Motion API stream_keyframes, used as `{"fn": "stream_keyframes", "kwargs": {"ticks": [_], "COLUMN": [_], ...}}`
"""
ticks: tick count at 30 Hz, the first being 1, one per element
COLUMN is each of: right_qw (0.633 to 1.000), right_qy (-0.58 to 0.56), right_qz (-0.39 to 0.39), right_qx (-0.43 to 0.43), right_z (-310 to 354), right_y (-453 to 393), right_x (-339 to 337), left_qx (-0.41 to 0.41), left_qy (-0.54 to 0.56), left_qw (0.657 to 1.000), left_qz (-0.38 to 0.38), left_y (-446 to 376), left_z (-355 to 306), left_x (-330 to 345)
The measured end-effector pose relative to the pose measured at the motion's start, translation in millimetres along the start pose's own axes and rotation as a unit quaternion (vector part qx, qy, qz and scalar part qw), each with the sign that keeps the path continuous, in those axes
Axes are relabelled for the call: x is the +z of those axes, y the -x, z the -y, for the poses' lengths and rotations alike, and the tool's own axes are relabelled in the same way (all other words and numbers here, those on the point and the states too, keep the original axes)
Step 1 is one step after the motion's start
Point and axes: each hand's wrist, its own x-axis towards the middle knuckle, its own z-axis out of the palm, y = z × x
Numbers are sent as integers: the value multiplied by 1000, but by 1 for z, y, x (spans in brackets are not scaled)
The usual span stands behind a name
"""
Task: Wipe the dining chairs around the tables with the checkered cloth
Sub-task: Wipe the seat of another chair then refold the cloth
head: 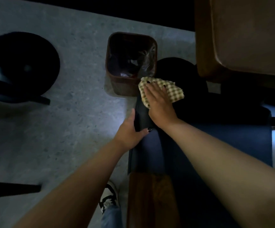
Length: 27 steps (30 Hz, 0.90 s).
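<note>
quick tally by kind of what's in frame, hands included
Hands: 2, left hand gripping the chair back, right hand pressing the cloth
Checkered cloth: 1
Blue chair: 1
Brown bin: 1
Round black bases: 2
Wooden table: 1
Sneaker: 1
Total: 9

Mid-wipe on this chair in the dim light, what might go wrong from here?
The checkered cloth under the right hand overhangs the chair edge beside the open bin; a long stroke might drop it in. The left hand grips the chair's dark edge, so it may get pinched if the chair shifts.
</note>
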Motion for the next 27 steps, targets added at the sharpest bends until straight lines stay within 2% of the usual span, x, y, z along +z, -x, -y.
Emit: {"fn": "stream_keyframes", "kwargs": {"ticks": [2, 4, 10, 13, 15, 18, 21, 23, 24, 25, 27], "right_qw": [999, 999, 996, 987, 982, 961, 922, 910, 916, 924, 923], "right_qy": [11, 15, -4, -45, -103, -180, -245, -277, -279, -275, -282], "right_qz": [24, 35, 32, 50, 13, -90, -153, -126, -102, -89, -91], "right_qx": [-30, -24, 86, 147, 160, 188, 258, 281, 269, 252, 246], "right_z": [-13, -29, -100, -125, -124, -100, -67, -50, -45, -41, -37], "right_y": [5, 13, 57, 87, 110, 155, 203, 220, 224, 227, 226], "right_x": [-5, -12, -29, -37, -42, -47, -43, -40, -41, -44, -55], "left_qx": [25, 37, -55, -67, -56, -40, -96, -196, -224, -233, -232], "left_qy": [-49, -107, -202, -240, -271, -277, -268, -294, -309, -306, -245], "left_qw": [998, 994, 977, 968, 960, 958, 957, 929, 911, 899, 899], "left_qz": [7, 11, 26, 30, 42, 56, 63, 107, 155, 208, 280], "left_y": [0, -1, -9, -9, -2, 9, 12, 18, 24, 30, 38], "left_z": [-5, -14, -45, -47, -45, -48, -53, -55, -56, -55, -56], "left_x": [0, 2, 22, 24, 23, 19, 15, 12, 12, 12, 8]}}
